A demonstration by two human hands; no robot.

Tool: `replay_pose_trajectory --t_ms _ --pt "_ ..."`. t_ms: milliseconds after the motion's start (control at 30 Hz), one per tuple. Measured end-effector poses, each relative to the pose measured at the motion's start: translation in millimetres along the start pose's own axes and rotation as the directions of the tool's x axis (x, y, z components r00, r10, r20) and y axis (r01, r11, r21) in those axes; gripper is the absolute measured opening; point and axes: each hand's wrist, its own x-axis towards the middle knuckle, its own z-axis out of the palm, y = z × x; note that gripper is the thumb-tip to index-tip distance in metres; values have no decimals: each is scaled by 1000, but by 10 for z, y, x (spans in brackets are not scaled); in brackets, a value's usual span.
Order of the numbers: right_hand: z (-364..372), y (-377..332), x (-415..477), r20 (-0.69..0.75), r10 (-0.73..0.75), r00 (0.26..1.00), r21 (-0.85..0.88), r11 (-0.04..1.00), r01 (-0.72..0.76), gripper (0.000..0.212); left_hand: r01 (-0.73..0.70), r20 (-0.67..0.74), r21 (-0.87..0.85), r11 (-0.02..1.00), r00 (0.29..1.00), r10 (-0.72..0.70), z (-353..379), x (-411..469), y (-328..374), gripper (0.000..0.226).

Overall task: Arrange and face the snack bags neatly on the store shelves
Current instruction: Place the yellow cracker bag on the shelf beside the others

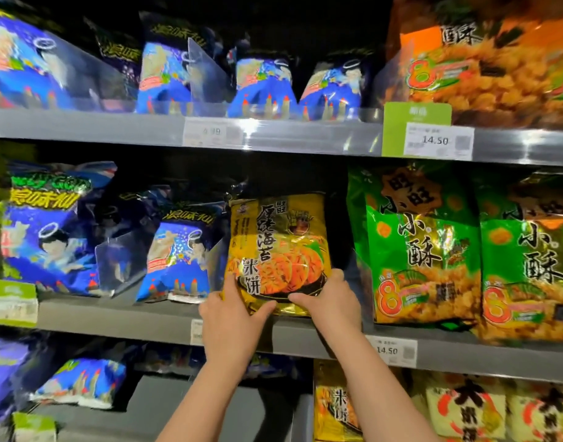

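A yellow rice-cracker bag (275,240) stands upright on the middle shelf (130,317), its front facing me. My left hand (232,317) grips its lower left corner and my right hand (329,303) grips its lower right corner. Blue snack bags (178,253) lean to its left, one large blue bag (47,231) further left. Green bags (420,244) stand close on its right, with another green bag (529,253) beside them.
The top shelf (274,135) carries several blue bags (261,87) and an orange bag (490,65), with clear dividers between. Price tags (438,141) hang on the shelf edges. The bottom shelf holds a blue bag (82,381), a yellow bag (334,406) and white-and-red bags (465,413).
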Motion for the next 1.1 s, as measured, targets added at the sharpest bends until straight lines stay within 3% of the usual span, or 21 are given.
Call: replay_pose_trajectory --t_ms 300,500,700,833,933,1000,1100 --pt "-40 -22 -263 -261 -146 954 338 912 232 65 -42 -77 -245 969 997 24 -83 -71 -3 98" --pt "-173 156 -558 -314 -156 937 384 881 276 74 -42 -89 -396 917 996 7 -308 -399 171 103" --pt "-357 482 -952 -234 -165 958 422 871 253 74 -3 -48 -403 915 999 -18 -414 -927 253 120" --pt "-453 807 -1260 -168 -122 978 436 881 185 71 36 -78 -326 945 995 -65 -430 -1326 234 116" --pt "-351 1220 -1615 -78 -64 995 409 908 91 81 101 -87 -262 960 988 -128 -383 -1757 114 112" --pt "-250 1541 -1894 -12 -17 1000 392 920 20 88 138 -59 -202 970 987 -152 -300 -2107 12 108" --pt "-124 1986 -2251 71 47 996 384 921 -71 79 179 38 -110 978 984 -176 -129 -2595 -137 101"
